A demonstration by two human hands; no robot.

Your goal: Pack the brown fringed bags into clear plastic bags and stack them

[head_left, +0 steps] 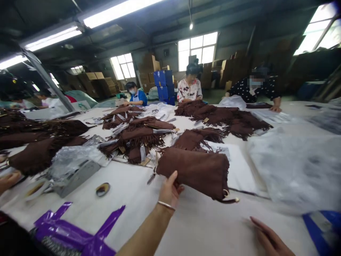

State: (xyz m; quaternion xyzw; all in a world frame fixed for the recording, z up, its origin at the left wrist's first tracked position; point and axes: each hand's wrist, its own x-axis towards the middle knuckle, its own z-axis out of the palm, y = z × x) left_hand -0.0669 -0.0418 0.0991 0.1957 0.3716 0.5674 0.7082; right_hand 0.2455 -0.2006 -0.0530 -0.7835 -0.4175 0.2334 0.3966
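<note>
A folded brown cloth piece, with fringe along its edges and a small cord end at its lower right corner, is lifted over the white table. My left hand, with a bracelet at the wrist, pinches its lower left edge, thumb in front. At the lower right, my right hand is partly cut off by the frame; its fingers stretch out above the tabletop with nothing in them. Just behind the held piece lies another fringed brown piece. White sheets lie under and beside it.
Piles of brown fringed pieces cover the table's far side. Clear plastic bags lie at right. A tape roll, a grey tray and a purple plastic bag are at left. Several co-workers sit across, and another person's hand shows at left.
</note>
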